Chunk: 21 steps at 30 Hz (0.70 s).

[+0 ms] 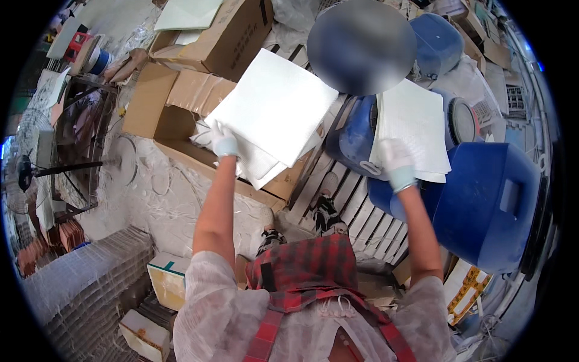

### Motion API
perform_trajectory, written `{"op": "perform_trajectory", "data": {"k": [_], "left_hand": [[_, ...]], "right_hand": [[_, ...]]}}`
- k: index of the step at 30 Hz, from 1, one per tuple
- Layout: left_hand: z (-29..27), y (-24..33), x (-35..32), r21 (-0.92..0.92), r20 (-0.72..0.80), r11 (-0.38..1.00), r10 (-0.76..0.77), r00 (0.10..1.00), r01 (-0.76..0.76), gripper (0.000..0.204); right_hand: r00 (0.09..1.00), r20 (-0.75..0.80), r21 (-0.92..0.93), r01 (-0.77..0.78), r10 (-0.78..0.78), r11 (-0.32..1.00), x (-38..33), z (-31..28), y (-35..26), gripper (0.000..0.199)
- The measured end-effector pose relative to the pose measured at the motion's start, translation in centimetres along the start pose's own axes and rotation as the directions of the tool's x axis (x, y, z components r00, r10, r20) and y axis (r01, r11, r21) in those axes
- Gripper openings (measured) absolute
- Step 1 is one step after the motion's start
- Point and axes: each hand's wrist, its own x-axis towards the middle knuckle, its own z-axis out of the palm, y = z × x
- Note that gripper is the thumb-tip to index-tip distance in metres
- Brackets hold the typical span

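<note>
My left hand (224, 140), in a white glove, grips the left edge of some large white sheets (274, 105). They are tilted over an open cardboard box (170, 130), and their corners do not line up. More white material shows beneath them, partly hidden. My right hand (396, 161), gloved as well, touches the lower left part of a second stack of white sheets (416, 120). That stack lies on the blue drums to my right. The right fingers are smeared, so whether they pinch a sheet is unclear.
A large blue drum (482, 202) lies at the right, beside another blue drum (351, 136). A slatted pallet (345, 193) lies by my feet. Another cardboard box (226, 39) stands at the back. On the left are a fan (123, 160) and a long stack of pale layers (90, 283).
</note>
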Motion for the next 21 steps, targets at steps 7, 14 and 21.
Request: {"op": "perform_trajectory", "data": {"k": [7, 14, 21], "left_hand": [[2.4, -7.2, 9.5, 0.275, 0.398, 0.959, -0.18, 0.9, 0.07, 0.064], [-7.2, 2.6, 4.6, 0.093, 0.904, 0.944, -0.213, 0.37, 0.318, 0.073], [-17.3, 10.9, -5.1, -0.344, 0.76, 0.932, 0.205, 0.616, 0.116, 0.05]], "right_hand": [[0.983, 0.12, 0.734, -0.181, 0.137, 0.655, 4.7, 12.0, -15.0, 0.069], [0.767, 0.435, 0.883, -0.466, 0.472, -0.059, 9.7, 20.9, -14.1, 0.077], [0.769, 0.454, 0.843, -0.207, 0.45, -0.496, -2.7, 19.5, -14.2, 0.066]]}}
